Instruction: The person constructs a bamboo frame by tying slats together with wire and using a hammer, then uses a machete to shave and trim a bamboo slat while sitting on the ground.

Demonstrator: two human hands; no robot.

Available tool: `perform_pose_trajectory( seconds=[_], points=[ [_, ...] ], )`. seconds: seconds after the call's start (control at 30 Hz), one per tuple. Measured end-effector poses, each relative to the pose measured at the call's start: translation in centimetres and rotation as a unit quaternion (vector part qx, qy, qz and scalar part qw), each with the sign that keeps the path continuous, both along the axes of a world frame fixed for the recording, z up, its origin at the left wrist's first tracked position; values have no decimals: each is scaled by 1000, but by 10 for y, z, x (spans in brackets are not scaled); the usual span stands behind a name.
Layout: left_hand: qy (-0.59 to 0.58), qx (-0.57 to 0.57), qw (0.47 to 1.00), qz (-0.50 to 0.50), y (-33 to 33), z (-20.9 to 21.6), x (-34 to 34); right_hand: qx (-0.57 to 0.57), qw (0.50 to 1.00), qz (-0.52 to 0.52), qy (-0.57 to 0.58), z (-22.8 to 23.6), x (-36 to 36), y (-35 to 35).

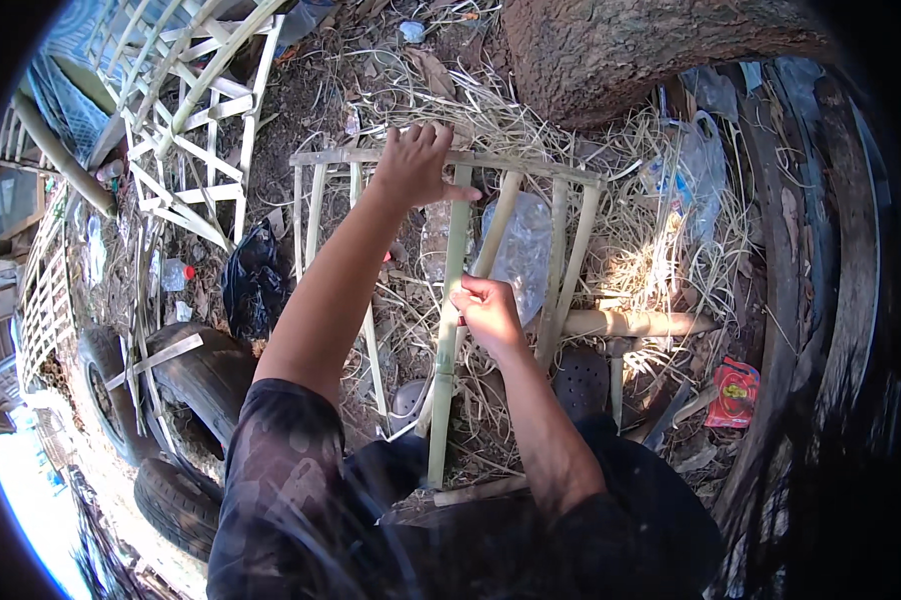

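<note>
Lying at left, a black plastic bag [250, 282] is seen beside a bamboo frame [315, 215]. The far bar [531, 167] is gripped by the left hand [416, 172]; a green strip [442, 405], running from that bar toward the near side, is grasped by the right hand [492, 312].

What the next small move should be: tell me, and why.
Probably steady the green strip against the crossbar with the left hand: it lies over the crossbar, thumb at the strip's upper part, while the right hand grips the strip lower down.
</note>
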State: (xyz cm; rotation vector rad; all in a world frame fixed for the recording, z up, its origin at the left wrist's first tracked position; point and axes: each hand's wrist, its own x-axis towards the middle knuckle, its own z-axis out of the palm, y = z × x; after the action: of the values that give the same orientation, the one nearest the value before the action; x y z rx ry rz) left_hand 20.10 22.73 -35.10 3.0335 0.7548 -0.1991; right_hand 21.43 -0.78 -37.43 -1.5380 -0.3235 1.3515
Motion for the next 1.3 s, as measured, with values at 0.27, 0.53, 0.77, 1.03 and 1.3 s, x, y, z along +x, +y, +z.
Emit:
perform_pose_trajectory(
  seconds=[0.27, 0.53, 0.77, 1.03, 1.3],
  points=[
    [-63, -98, 993, -21, 16, -34, -44, -28, 999, 34, 2, -28, -2, -2],
    [-130, -167, 977, 8, 9, -38, -48, -36, 999, 35, 8, -43, -1, -22],
    [-93, -143, 982, 81, -3, -43, -68, -93, 995, -5, -42, -48, -17, -7],
    [-156, -39, 979, 126, -30, -55, -67, -94, 992, -34, -79, -43, -22, -4],
    [42, -501, 840, 202, -132, -15, -168, -14, 997, -61, 49, -47, -15, -12]
  ],
)
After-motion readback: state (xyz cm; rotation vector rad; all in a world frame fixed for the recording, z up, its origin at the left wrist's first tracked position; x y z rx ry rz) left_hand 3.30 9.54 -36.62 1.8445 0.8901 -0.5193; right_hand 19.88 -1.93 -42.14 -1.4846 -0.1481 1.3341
